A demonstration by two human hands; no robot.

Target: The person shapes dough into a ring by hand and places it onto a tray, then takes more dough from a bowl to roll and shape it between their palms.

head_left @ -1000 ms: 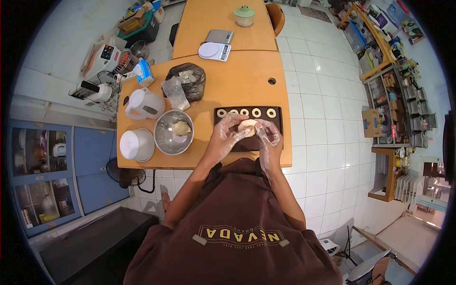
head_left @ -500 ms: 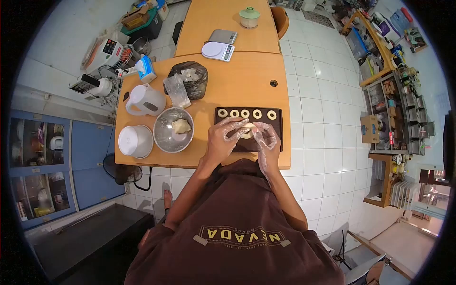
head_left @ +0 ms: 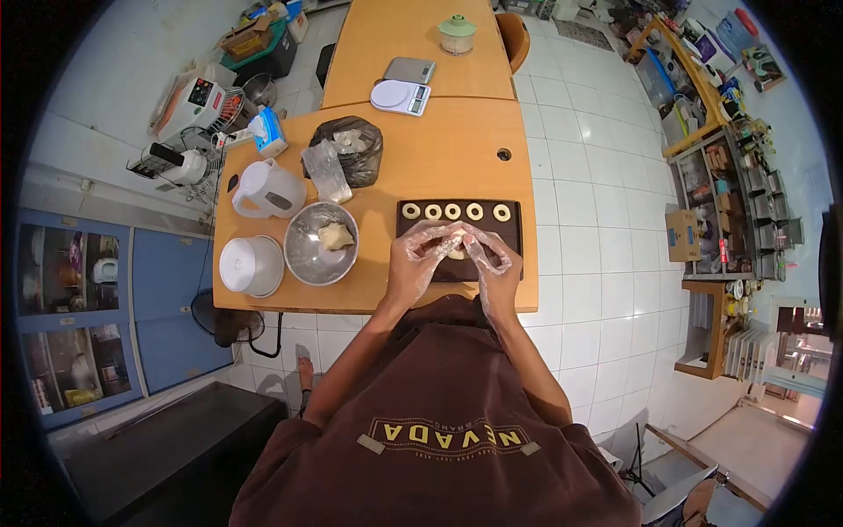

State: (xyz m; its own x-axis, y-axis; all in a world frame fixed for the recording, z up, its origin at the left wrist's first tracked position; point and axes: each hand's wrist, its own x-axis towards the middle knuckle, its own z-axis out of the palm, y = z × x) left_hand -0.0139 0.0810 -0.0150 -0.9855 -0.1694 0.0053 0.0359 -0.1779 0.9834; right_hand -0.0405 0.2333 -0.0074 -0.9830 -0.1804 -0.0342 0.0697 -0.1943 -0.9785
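Note:
Between them, my left hand (head_left: 420, 256) and my right hand (head_left: 493, 263) pinch a pale dough ring (head_left: 457, 254), whose upper part is mostly covered by my fingers. Flour whitens the fingers of both hands. They are above a dark baking tray (head_left: 509, 230), where a row of several dough rings (head_left: 452, 212) lies along the far side. To the left, a steel mixing bowl (head_left: 303, 263) holds a lump of dough (head_left: 335, 236).
Left of the bowl stand a white tub (head_left: 251, 264) and a white electric kettle (head_left: 270, 188). Beyond are a black plastic bag (head_left: 362, 158), a clear bag (head_left: 326, 171), a tissue box (head_left: 269, 132), two scales (head_left: 399, 97) and a green-lidded container (head_left: 457, 35).
My fingertips have closed in over the dough ring, hiding more of it. Both hands stay over the tray, and the view has shifted slightly.

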